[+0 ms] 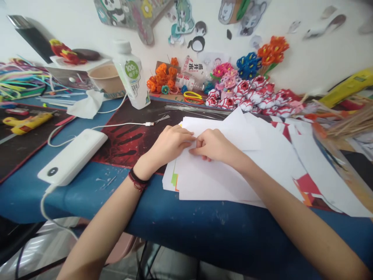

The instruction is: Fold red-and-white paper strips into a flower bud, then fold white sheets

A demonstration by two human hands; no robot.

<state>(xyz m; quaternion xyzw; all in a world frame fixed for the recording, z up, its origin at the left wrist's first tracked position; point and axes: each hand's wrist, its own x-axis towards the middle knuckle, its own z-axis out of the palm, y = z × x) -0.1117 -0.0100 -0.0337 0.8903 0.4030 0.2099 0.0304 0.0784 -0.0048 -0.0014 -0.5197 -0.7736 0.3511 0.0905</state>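
Observation:
My left hand (175,140) bends over the left end of a white sheet of paper (214,123), its fingers pressed together on it. Close against it, my right hand (212,144) is curled into a pinch at the same sheet, and the fingertips of both hands nearly meet. The fingers partly cover the pinched spot. Under that sheet lies a pile of larger white papers (215,182), with green and orange edges peeking out at its left side.
Left of the papers are a white power bank (72,157), its cable and a yellow glue gun (27,122). A white bottle (132,77) stands behind. Handmade flowers (250,93) line the wall, thin wires (195,110) lie before them, and printed sheets (329,167) spread at right.

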